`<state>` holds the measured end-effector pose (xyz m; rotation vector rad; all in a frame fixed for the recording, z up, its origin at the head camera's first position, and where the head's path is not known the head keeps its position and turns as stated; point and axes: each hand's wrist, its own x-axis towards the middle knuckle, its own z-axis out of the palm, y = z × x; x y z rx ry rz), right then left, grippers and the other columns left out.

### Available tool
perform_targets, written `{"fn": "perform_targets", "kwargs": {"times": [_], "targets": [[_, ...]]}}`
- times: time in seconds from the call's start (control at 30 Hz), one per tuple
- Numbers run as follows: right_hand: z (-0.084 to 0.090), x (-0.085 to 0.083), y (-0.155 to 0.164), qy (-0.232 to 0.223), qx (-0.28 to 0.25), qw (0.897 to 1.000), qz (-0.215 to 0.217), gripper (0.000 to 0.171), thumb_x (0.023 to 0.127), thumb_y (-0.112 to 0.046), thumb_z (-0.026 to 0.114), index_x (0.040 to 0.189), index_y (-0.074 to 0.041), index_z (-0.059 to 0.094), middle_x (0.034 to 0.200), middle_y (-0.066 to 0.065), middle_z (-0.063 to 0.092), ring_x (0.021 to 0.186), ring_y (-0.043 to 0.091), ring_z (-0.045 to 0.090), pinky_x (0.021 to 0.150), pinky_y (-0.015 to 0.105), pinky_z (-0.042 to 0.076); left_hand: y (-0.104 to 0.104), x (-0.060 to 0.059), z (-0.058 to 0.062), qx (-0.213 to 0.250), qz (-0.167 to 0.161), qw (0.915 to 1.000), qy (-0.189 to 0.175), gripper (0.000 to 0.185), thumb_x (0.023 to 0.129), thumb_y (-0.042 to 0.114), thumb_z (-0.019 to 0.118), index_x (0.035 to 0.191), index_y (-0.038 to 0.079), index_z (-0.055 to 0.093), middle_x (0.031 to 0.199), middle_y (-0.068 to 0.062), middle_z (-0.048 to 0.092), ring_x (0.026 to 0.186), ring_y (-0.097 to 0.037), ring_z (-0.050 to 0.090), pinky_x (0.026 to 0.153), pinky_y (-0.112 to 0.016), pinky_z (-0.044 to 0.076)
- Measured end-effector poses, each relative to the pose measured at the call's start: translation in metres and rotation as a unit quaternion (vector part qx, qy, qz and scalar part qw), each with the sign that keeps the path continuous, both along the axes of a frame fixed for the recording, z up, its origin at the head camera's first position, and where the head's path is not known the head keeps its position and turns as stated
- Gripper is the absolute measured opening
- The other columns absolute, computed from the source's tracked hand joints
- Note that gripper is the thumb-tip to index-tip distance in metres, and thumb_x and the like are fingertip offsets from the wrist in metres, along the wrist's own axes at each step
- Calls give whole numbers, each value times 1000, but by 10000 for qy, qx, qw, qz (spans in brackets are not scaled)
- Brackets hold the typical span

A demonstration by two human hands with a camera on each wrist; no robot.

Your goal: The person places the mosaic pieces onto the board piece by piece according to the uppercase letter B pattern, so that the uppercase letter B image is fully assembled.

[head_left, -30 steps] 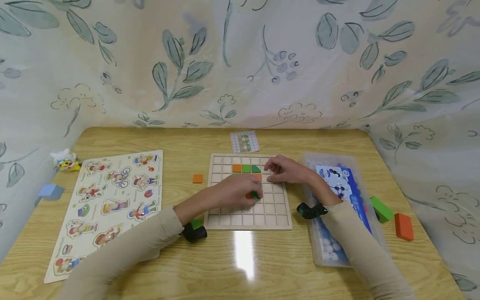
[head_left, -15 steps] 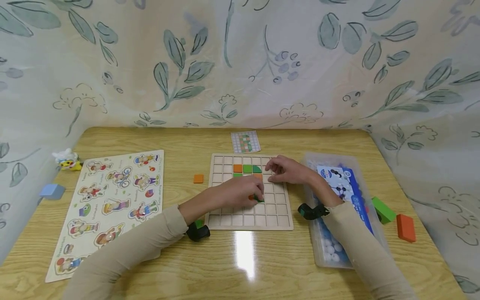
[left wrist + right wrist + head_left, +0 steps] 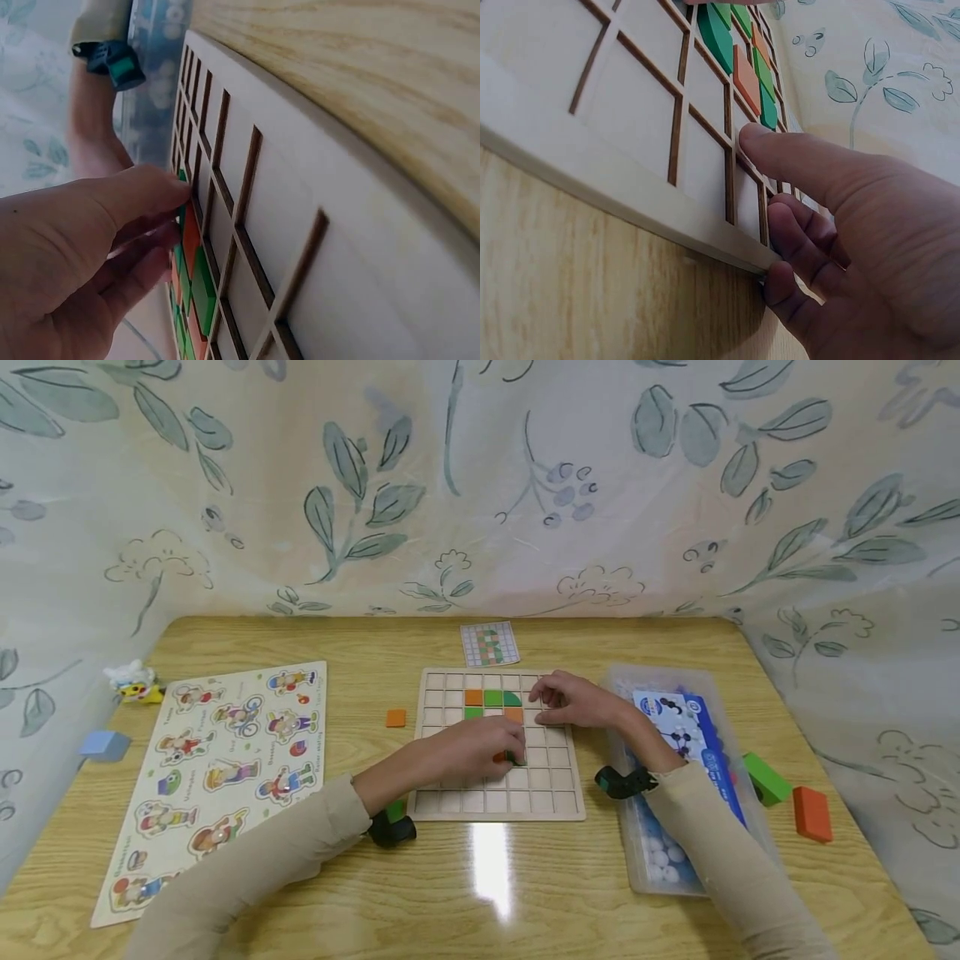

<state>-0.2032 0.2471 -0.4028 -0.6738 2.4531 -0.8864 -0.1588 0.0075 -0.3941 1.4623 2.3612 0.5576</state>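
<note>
My left hand (image 3: 480,747) is over the middle of the wooden grid board (image 3: 555,802), its thumb and fingers pinching a small green tile (image 3: 182,175) low at a cell. Much of that tile is hidden by the thumb. Orange and green tiles fill several nearby cells, among them an orange tile (image 3: 474,697), a green tile (image 3: 492,697) and a rounded green tile (image 3: 512,698). At the board's upper right my right hand (image 3: 573,700) rests with loosely bent fingers, thumb tip on the grid, holding no tile.
Behind the board lies a pattern card (image 3: 489,644). A loose orange tile (image 3: 395,717) is left of it. At left is a picture puzzle board (image 3: 255,752); at right, a clear plastic box (image 3: 637,860), a green block (image 3: 767,779) and a red block (image 3: 812,814).
My left hand has lowered and shifted slightly, and less of the green tile shows under its fingers. My right hand has stayed in place.
</note>
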Motion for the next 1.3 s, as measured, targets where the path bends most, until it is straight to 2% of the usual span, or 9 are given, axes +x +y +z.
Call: {"fn": "perform_targets", "kwargs": {"times": [0.17, 0.3, 0.43, 0.53, 0.67, 0.8, 1.0, 1.13, 1.3], "targets": [[0, 1, 1, 24, -52, 10000, 77, 27, 92, -19, 67, 116, -7, 61, 106, 12, 52, 93, 21, 47, 82, 35, 42, -10, 9, -3, 281, -48, 9987, 426, 15, 92, 14, 64, 103, 14, 74, 114, 2, 64, 107, -13, 57, 93, -27, 48], [-1, 0, 1, 39, -29, 10000, 43, 28, 92, -19, 67, 116, -6, 61, 105, 12, 52, 93, 21, 47, 82, 34, 42, -31, 17, -2, 649, 102, 9967, 486, 14, 93, 17, 65, 104, 15, 74, 118, 1, 63, 109, -15, 56, 93, -28, 49], [0, -1, -1, 24, 24, 10000, -19, 27, 91, -19, 68, 115, -7, 61, 105, 11, 52, 93, 21, 47, 82, 34, 42, -69, 21, 5, 854, 639, 9943, -94, 16, 93, 18, 65, 108, 15, 72, 119, 3, 64, 113, -14, 55, 95, -32, 49], [1, 0, -2, 1, 41, 10000, 7, 28, 91, -19, 68, 115, -7, 61, 105, 11, 52, 93, 21, 46, 82, 34, 42, -101, 23, 8, 1111, 1164, 9852, -592, 19, 92, 15, 66, 111, 13, 72, 119, 3, 66, 114, -16, 57, 96, -36, 50], [0, 0, -2, -15, 44, 10000, -12, 28, 91, -20, 69, 115, -7, 61, 104, 11, 52, 92, 21, 46, 81, 34, 42, -142, 28, 6, 1375, 1724, 9736, -592, 26, 91, 12, 67, 117, 10, 68, 118, -2, 67, 110, -20, 62, 89, -37, 52], [-1, 0, -1, 6, 44, 9999, -101, 28, 91, -20, 69, 114, -9, 61, 104, 10, 52, 92, 20, 46, 81, 33, 42, -174, 34, -1, 1366, 2042, 9680, -515, 34, 93, 13, 65, 126, 6, 62, 122, -8, 66, 110, -25, 62, 85, -35, 54], [-2, 0, 1, 22, 125, 9998, -170, 28, 91, -20, 69, 114, -9, 61, 104, 10, 52, 92, 21, 46, 80, 32, 42, -196, 44, -9, 1312, 1987, 9686, -712, 36, 95, 17, 64, 129, 6, 59, 124, -9, 65, 103, -19, 64, 81, -30, 54], [-2, 0, 0, -30, 100, 9998, -194, 28, 91, -19, 69, 115, -8, 61, 104, 10, 52, 93, 21, 46, 81, 32, 42, -198, 47, -12, 1405, 1918, 9684, -757, 34, 94, 16, 64, 127, 8, 61, 124, -7, 65, 98, -12, 61, 80, -27, 51], [-2, 0, -2, -45, 28, 9998, -173, 28, 91, -19, 69, 115, -7, 61, 104, 11, 52, 93, 22, 46, 81, 34, 41, -196, 50, -13, 1467, 1858, 9690, -704, 30, 94, 16, 65, 123, 9, 63, 120, -4, 66, 102, -15, 60, 83, -27, 50]]}}
